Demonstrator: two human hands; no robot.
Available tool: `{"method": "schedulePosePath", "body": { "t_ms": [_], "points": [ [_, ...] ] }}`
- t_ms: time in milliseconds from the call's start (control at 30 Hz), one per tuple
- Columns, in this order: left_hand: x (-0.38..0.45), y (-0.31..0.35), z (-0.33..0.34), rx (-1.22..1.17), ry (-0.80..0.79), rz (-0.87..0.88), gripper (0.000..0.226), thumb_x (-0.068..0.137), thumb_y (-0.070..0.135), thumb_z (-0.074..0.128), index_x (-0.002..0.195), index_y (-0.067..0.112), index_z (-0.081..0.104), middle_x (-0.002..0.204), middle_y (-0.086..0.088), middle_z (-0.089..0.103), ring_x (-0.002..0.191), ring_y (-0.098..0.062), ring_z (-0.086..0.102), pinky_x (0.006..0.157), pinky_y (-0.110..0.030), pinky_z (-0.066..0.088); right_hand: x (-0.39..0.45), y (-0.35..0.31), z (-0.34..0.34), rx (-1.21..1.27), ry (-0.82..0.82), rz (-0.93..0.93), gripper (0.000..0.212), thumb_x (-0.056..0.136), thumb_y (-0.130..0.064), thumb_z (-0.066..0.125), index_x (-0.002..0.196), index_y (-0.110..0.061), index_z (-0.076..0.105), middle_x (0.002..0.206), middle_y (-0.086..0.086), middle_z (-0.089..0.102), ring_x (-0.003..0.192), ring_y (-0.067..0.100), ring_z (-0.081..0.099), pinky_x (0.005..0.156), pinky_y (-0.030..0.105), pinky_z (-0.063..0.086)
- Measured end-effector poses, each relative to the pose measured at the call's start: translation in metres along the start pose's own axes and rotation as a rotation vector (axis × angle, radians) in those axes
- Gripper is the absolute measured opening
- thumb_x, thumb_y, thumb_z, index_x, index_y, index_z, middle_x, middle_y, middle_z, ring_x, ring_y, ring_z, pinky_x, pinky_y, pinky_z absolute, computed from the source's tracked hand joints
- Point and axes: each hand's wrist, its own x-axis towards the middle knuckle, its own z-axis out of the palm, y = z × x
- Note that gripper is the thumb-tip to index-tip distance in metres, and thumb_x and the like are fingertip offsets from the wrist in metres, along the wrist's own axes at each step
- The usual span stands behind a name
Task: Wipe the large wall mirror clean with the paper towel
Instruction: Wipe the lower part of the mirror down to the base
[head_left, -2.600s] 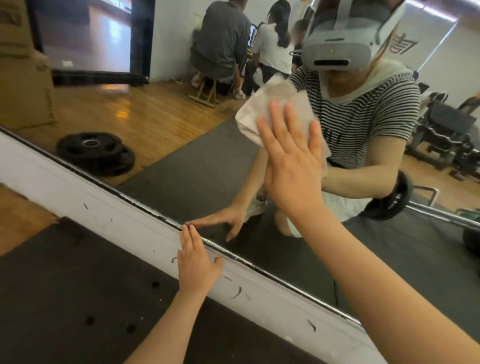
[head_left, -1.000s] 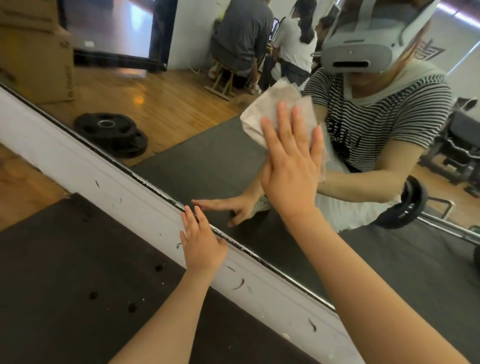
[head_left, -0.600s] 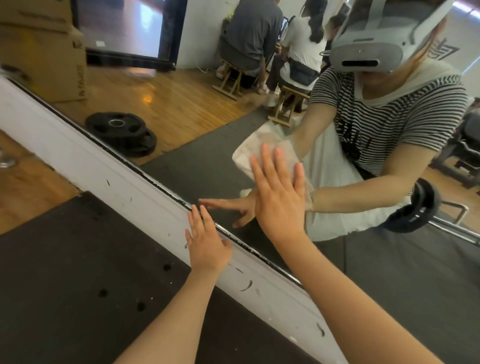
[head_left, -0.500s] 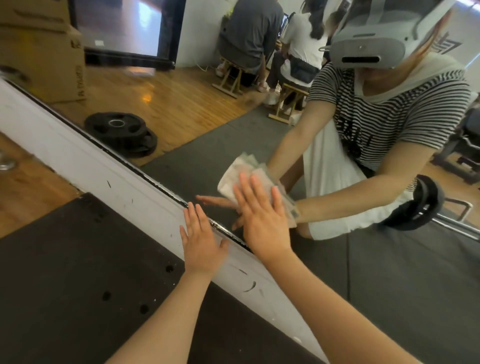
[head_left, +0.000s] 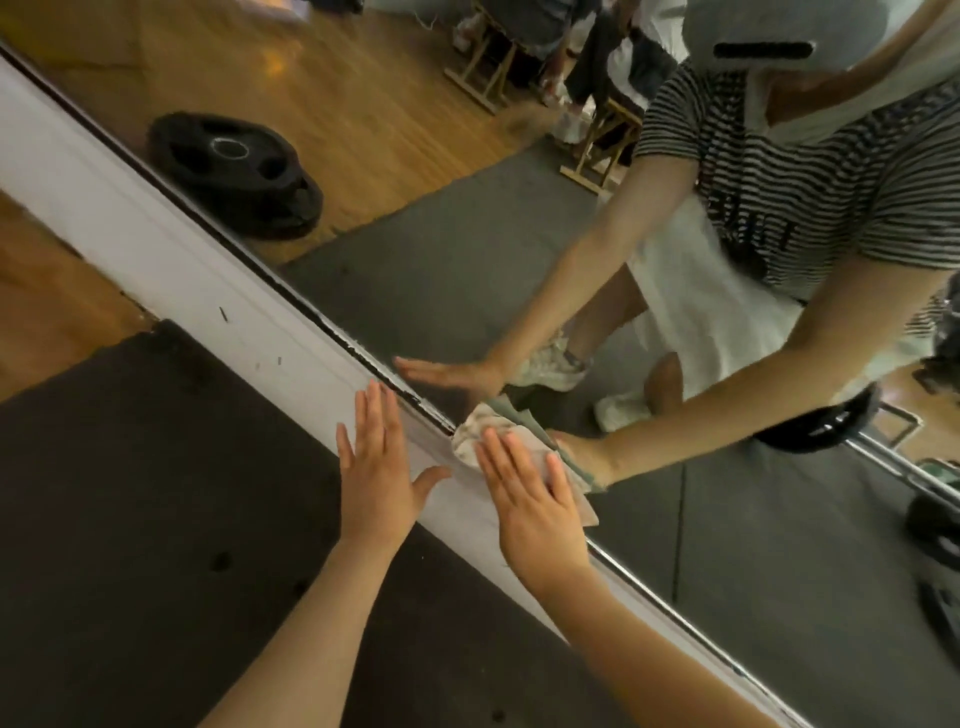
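Two hands flat: right hand (head_left: 535, 512) fingers straight, pressing paper towel (head_left: 475, 441) on mirror (head_left: 519, 244) (bottom edge); left hand (head_left: 376, 467) fingers spread.

one head-worn view, looking down and forward, close to the mirror (head_left: 519, 291) base.

Crumpled paper towel (head_left: 480, 434) on glossy glass mirror (head_left: 441, 270); scuffed white-painted baseboard (head_left: 171, 249); matt dark mat (head_left: 130, 493).

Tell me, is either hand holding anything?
The right hand presses the paper towel flat-fingered against the mirror's bottom edge. The left hand holds nothing.
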Motion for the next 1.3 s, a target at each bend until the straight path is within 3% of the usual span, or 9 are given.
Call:
{"method": "schedulePosePath", "body": {
  "t_ms": [67,167,333,467,600,1033,1167,1233,1300],
  "points": [
    [0.014,-0.005,-0.01,-0.055,0.023,-0.049,0.117,0.073,0.055,0.069,0.152,0.009,-0.004,0.158,-0.006,-0.012,0.146,-0.021,-0.011,0.116,-0.046,-0.002,0.0,0.0,0.007,-0.009,0.004,-0.005,0.086,0.066,-0.012,0.062,0.147,-0.011,0.033,0.16,0.006,0.012,0.149,0.019,-0.003,0.119,0.041,-0.013],
    [0.042,-0.015,-0.023,-0.057,0.019,-0.01,0.121,0.07,0.067,0.058,0.15,0.012,-0.015,0.153,0.002,-0.026,0.143,-0.014,-0.022,0.114,-0.038,-0.012,0.0,0.0,0.024,-0.003,0.065,-0.001,0.075,0.076,-0.012,0.035,0.15,-0.013,0.021,0.163,0.002,-0.009,0.15,0.018,-0.005,0.119,0.041,-0.015],
    [0.047,-0.024,-0.033,0.085,-0.072,0.052,0.122,0.067,0.079,0.038,0.148,0.01,-0.021,0.146,0.001,-0.038,0.138,-0.015,-0.031,0.112,-0.039,-0.014,0.0,-0.008,0.031,0.038,0.072,0.073,0.108,0.064,-0.004,0.057,0.155,-0.019,0.001,0.161,-0.002,0.002,0.147,0.018,0.006,0.119,0.039,-0.014],
    [0.041,-0.022,-0.037,0.149,-0.101,0.045,0.117,0.079,0.074,0.045,0.15,0.005,-0.017,0.154,-0.007,-0.032,0.14,-0.018,-0.03,0.114,-0.043,-0.013,0.0,-0.008,0.024,0.087,-0.002,0.084,0.117,0.063,-0.01,0.073,0.156,-0.019,0.003,0.16,-0.001,0.005,0.148,0.017,0.002,0.118,0.039,-0.015],
    [0.04,-0.01,-0.028,0.143,-0.069,-0.01,0.121,0.08,0.07,0.055,0.15,0.002,-0.017,0.158,-0.014,-0.025,0.146,-0.026,-0.021,0.117,-0.047,-0.006,0.002,-0.009,0.02,0.096,0.007,0.081,0.105,0.059,-0.009,0.079,0.149,-0.018,0.026,0.157,0.002,0.026,0.148,0.017,0.0,0.119,0.039,-0.014],
    [0.043,-0.007,-0.027,0.116,-0.052,-0.018,0.123,0.077,0.071,0.056,0.151,-0.002,-0.011,0.158,-0.017,-0.021,0.147,-0.027,-0.019,0.118,-0.047,-0.001,0.013,0.018,-0.006,-0.001,0.114,-0.071,0.1,0.053,-0.02,0.09,0.14,-0.016,0.04,0.15,0.002,0.031,0.149,0.015,-0.007,0.12,0.035,-0.008],
    [0.041,-0.01,-0.026,0.101,-0.048,-0.01,0.125,0.073,0.076,0.053,0.151,-0.003,-0.007,0.159,-0.019,-0.017,0.147,-0.029,-0.016,0.116,-0.048,-0.001,0.051,0.035,-0.051,-0.022,0.292,-0.047,0.068,0.072,-0.012,0.06,0.139,-0.014,0.049,0.148,0.0,0.041,0.144,0.018,0.018,0.119,0.033,-0.012],
    [0.042,-0.01,-0.027,0.097,-0.067,-0.012,0.125,0.076,0.073,0.056,0.151,-0.002,-0.01,0.159,-0.018,-0.02,0.147,-0.028,-0.018,0.117,-0.049,-0.002,0.073,0.044,-0.081,-0.011,0.382,0.021,0.067,0.074,-0.011,0.036,0.14,-0.013,0.05,0.147,0.004,0.045,0.139,0.02,0.026,0.117,0.035,-0.011],
    [0.042,-0.01,-0.028,0.108,-0.088,-0.019,0.124,0.078,0.072,0.056,0.15,0.0,-0.014,0.158,-0.016,-0.024,0.146,-0.027,-0.02,0.117,-0.048,-0.003,0.092,0.055,-0.106,0.002,0.486,0.102,0.067,0.076,-0.009,0.033,0.141,-0.012,0.046,0.149,0.007,0.043,0.141,0.021,0.026,0.117,0.037,-0.011]
  ]
}}
